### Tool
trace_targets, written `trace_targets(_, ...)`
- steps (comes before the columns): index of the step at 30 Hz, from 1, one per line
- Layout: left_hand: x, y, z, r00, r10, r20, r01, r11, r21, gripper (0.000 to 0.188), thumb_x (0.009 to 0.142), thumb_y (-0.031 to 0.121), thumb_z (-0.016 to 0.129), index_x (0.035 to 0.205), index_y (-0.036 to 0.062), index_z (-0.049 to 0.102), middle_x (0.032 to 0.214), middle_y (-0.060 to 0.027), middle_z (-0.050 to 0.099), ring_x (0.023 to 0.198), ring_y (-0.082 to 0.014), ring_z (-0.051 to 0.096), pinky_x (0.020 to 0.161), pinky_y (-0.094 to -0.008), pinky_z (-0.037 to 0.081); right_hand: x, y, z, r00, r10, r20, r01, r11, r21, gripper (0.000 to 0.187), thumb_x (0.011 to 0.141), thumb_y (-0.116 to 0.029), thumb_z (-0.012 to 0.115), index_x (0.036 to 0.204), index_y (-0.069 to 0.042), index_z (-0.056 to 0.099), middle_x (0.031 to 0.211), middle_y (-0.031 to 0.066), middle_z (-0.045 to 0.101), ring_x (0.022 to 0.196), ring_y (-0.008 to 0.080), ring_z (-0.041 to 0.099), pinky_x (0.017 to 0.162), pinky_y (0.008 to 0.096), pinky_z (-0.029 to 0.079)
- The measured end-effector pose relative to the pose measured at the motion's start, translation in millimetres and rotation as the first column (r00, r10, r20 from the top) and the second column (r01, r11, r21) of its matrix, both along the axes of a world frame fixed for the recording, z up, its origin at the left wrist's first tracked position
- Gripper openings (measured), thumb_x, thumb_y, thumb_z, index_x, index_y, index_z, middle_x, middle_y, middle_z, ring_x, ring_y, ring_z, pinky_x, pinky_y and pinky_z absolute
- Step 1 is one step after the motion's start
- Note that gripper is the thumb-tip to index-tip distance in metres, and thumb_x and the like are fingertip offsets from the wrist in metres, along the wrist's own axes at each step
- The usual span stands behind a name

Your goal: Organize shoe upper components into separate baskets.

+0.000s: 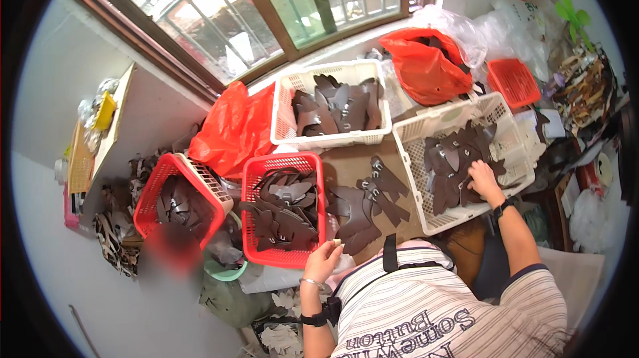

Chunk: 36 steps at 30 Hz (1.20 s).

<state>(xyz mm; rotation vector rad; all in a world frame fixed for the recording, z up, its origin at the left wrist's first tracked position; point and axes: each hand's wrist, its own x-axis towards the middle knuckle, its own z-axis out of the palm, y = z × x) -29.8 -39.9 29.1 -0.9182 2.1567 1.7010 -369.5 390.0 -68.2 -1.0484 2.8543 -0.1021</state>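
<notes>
My right hand [484, 181] reaches into a white plastic basket [428, 223] on the right. Its fingers are bent and apart, touching the dark brown leather-like cut pieces [447, 170] piled there, some with small metal fittings. My left hand [321, 263] is at the table's near edge, pinching a small pale piece [337, 242] too small to name. Just beyond that hand, more dark brown cut pieces [353, 208] lie loose on the brown tabletop [349, 156], several with shiny metal fittings. A red basket [249, 255] full of similar pieces stands left of them.
Another white basket [331, 141] of dark pieces stands by the window. Red plastic bags [229, 125] flank it. Farther left are a tilted red basket [216, 221] and a green tub [233, 274]. A small red basket [512, 83] and scrap heap [586, 91] are at right.
</notes>
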Motion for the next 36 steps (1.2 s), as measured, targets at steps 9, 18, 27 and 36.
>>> trace_targets(9,-24.9,7.5,40.7,0.972,0.087,-0.217,-0.038,0.975,0.218,0.031,0.099,0.019,0.059,0.123,-0.0005,0.061,0.104,-0.004,0.071,0.091,-0.0074,0.063,0.079,-0.0231,0.05,22.5,-71.8,174.3,0.978,-0.192,0.075,0.205,0.861,-0.465,0.02,0.069,-0.017,0.08,0.079,-0.003,0.067,0.079,0.0095,0.067,0.077,0.0273,0.064,0.071,0.037,0.049)
trace_targets(18,-75.0,48.0,127.2,0.819,0.097,-0.566,0.047,0.971,0.235,0.028,0.092,0.0,0.065,0.119,-0.0037,0.059,0.105,-0.0063,0.066,0.098,-0.0142,0.066,0.083,-0.0269,0.055,118.6,-223.8,239.6,0.317,0.455,0.832,0.688,0.494,-0.532,0.019,0.087,-0.005,0.072,0.103,0.001,0.065,0.085,0.0006,0.067,0.07,0.0056,0.06,0.058,0.0209,0.049)
trace_targets(27,-33.5,40.6,130.0,0.67,-0.036,-0.742,-0.014,0.998,-0.06,0.03,0.088,-0.009,0.062,0.117,-0.0028,0.06,0.102,-0.0088,0.064,0.096,-0.0163,0.064,0.083,-0.0286,0.053,159.7,-234.0,247.3,0.694,0.592,0.411,0.133,0.456,-0.88,0.021,0.067,0.018,0.064,0.077,-0.001,0.067,0.091,0.0119,0.064,0.084,0.0241,0.069,0.073,0.0313,0.058)
trace_targets(36,-23.9,41.2,151.8,0.722,0.206,-0.66,0.059,0.933,0.356,0.04,0.08,-0.013,0.07,0.117,-0.0032,0.057,0.119,-0.0112,0.055,0.098,-0.0185,0.065,0.086,-0.0282,0.055,170.2,-237.0,248.7,0.783,0.622,0.009,-0.09,0.129,-0.988,0.028,0.069,0.008,0.078,0.091,-0.001,0.063,0.103,0.0132,0.064,0.095,0.027,0.067,0.079,0.0355,0.057)
